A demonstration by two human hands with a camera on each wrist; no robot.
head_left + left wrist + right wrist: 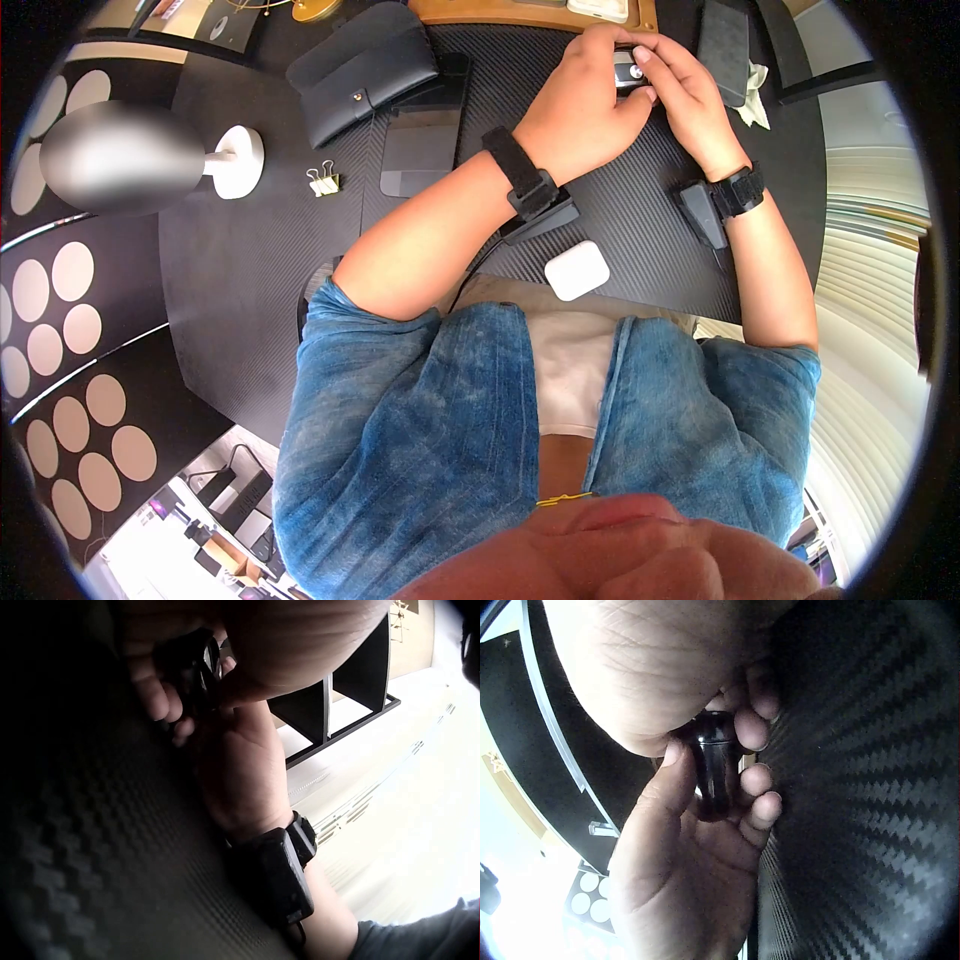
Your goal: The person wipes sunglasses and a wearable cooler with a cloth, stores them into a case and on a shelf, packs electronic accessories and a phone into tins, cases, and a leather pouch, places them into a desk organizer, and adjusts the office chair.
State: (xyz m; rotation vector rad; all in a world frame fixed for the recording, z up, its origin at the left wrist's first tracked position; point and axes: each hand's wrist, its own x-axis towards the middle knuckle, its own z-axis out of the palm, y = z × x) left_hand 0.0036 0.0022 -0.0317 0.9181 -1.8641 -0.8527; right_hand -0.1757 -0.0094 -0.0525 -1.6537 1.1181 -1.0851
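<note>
Out over the table, both hands hold one small glossy black object (715, 769) with a silver part on its upper face. A seam runs across it near one end in the right wrist view. My left hand (575, 115) has its thumb and fingers curled round the object. From the other side, my right hand (695, 105) grips it, the thumb lying over the silver face. Much of the object is hidden by fingers, and in the left wrist view it is dark. A white earbud case (577, 270) lies nearer the body, between the forearms.
Left of the arms lie a black pouch (375, 75), a dark phone (425, 140) and a binder clip (323, 179). A white-based stand (238, 165) is at far left. Behind the hands is a wooden tray (470, 12); a dark box (722, 50) and tissue (755, 100) lie right.
</note>
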